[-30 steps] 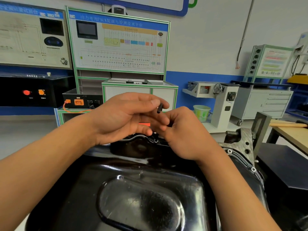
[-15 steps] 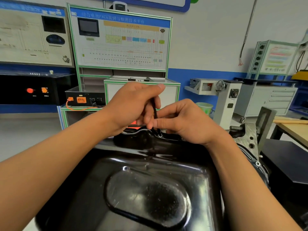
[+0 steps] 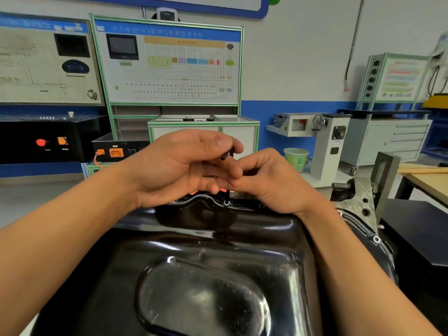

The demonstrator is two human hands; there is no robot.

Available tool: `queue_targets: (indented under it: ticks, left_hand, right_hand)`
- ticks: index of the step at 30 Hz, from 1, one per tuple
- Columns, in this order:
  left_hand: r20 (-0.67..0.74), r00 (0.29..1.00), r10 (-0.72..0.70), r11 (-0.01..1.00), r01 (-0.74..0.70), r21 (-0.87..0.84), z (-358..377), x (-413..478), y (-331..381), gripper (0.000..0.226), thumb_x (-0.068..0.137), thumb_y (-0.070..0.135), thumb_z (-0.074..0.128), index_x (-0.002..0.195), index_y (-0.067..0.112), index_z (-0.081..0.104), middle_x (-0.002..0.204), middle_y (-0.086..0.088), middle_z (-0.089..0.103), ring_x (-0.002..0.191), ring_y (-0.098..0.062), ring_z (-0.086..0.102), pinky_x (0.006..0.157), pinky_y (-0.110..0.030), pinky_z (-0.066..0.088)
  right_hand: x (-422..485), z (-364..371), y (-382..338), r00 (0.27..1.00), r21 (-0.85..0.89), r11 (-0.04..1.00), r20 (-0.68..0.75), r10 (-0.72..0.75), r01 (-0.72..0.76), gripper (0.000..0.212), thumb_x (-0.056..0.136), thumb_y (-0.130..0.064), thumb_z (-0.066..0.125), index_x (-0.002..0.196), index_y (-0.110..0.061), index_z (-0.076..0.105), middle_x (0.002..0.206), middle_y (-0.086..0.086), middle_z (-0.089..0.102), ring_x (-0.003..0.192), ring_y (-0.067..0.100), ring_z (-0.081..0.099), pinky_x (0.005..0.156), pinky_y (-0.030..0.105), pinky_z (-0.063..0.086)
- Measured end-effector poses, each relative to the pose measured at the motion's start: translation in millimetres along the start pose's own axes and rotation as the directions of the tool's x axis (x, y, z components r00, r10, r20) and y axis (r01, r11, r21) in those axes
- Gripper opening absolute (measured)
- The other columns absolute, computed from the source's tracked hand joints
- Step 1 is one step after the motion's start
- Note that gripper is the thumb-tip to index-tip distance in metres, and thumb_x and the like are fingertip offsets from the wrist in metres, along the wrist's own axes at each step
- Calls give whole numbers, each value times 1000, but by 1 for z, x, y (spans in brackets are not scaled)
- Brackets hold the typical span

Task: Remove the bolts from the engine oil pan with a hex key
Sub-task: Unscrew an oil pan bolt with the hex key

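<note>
Low in the foreground, a glossy black pressed-metal oil pan (image 3: pixel 218 275), its far flange under both hands. Upright on that flange, a slim black L-shaped hex key (image 3: pixel 226 155), lower tip seated at a silver-ringed bolt (image 3: pixel 227 202). Gripped at the bent top end by the left hand (image 3: pixel 179 166), thumb over, fingers curled beneath. Pinched lower on the shaft by the right hand (image 3: pixel 271 183), fingertips touching the left's. Behind, well apart, a pale green plastic bucket (image 3: pixel 296 157).
</note>
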State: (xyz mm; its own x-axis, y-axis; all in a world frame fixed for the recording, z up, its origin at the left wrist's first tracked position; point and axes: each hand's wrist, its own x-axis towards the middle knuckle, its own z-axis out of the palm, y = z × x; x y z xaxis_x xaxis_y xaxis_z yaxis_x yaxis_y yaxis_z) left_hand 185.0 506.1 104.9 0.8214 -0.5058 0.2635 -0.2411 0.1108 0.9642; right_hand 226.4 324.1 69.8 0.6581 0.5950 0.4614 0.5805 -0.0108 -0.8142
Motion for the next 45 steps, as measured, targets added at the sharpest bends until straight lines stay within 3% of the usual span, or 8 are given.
queue_targets:
  ticks: [4, 5, 10, 15, 20, 31, 37, 45]
  left_hand:
    - [-205, 961, 186, 940, -113, 323, 6, 9, -6, 28, 65, 40, 82, 71, 18, 66, 47, -8, 58, 43, -22, 52, 38, -19, 37]
    - [-256, 937, 239, 916, -130, 379, 6, 10, -7, 33, 65, 43, 83, 67, 17, 62, 41, -5, 53, 38, -21, 48, 38, -19, 37]
    - [-378, 879, 291, 909, -131, 395, 6, 13, -10, 41, 87, 31, 67, 52, 15, 53, 30, -3, 33, 27, -21, 39, 39, -23, 28]
    - [-309, 949, 58, 992, -20, 123, 4, 8, -3, 27, 77, 30, 53, 63, 8, 59, 38, -9, 40, 37, -25, 46, 40, -26, 27]
    - [-53, 999, -2, 1000, 1, -31, 0, 0, 2, 21, 82, 18, 54, 92, 9, 70, 67, -14, 64, 64, -25, 59, 49, -26, 45]
    - [-241, 938, 250, 920, -153, 361, 9, 7, -7, 26, 67, 35, 83, 77, 19, 67, 53, -9, 61, 47, -27, 53, 38, -20, 36]
    - [-339, 874, 350, 884, -188, 429, 15, 8, -7, 35, 79, 38, 65, 59, 13, 51, 34, -5, 44, 27, -18, 37, 37, -16, 34]
    - [-368, 929, 33, 998, -10, 66, 6, 4, 2, 34, 89, 22, 46, 62, 9, 62, 43, -10, 49, 37, -24, 47, 33, -19, 30]
  right_hand:
    - [5, -1, 5, 999, 10, 1000, 37, 11, -11, 8, 81, -21, 78, 85, -15, 81, 86, 50, 55, 69, 44, 48, 89, 78, 37]
    - [5, -3, 8, 1000, -9, 1000, 21, 21, -21, 15, 83, -19, 78, 93, -8, 80, 84, 49, 55, 68, 37, 45, 74, 46, 17]
    - [4, -8, 13, 999, -33, 998, -2, 48, -48, 23, 86, -10, 76, 107, 0, 76, 96, 28, 73, 76, 38, 61, 80, 47, 54]
    - [4, -7, 17, 999, -12, 999, 0, 33, -33, 17, 88, -8, 74, 103, 1, 76, 74, -2, 74, 62, 1, 62, 63, 14, 47]
    - [2, -6, 16, 999, 30, 999, -25, -20, 21, 22, 85, -20, 75, 93, 0, 76, 94, 39, 67, 74, 55, 57, 74, 57, 47]
    - [2, -7, 19, 1000, 28, 999, 14, 16, -16, 26, 86, -26, 73, 95, -2, 78, 86, 40, 63, 67, 29, 45, 70, 39, 36]
    - [4, -9, 19, 997, -12, 999, 52, 49, -49, 18, 91, -14, 71, 103, -2, 77, 69, -7, 72, 58, 11, 45, 57, 18, 40]
    - [4, -7, 16, 998, -23, 998, 42, 57, -56, 20, 92, -16, 70, 105, -1, 76, 87, 20, 75, 64, 25, 43, 62, 34, 39]
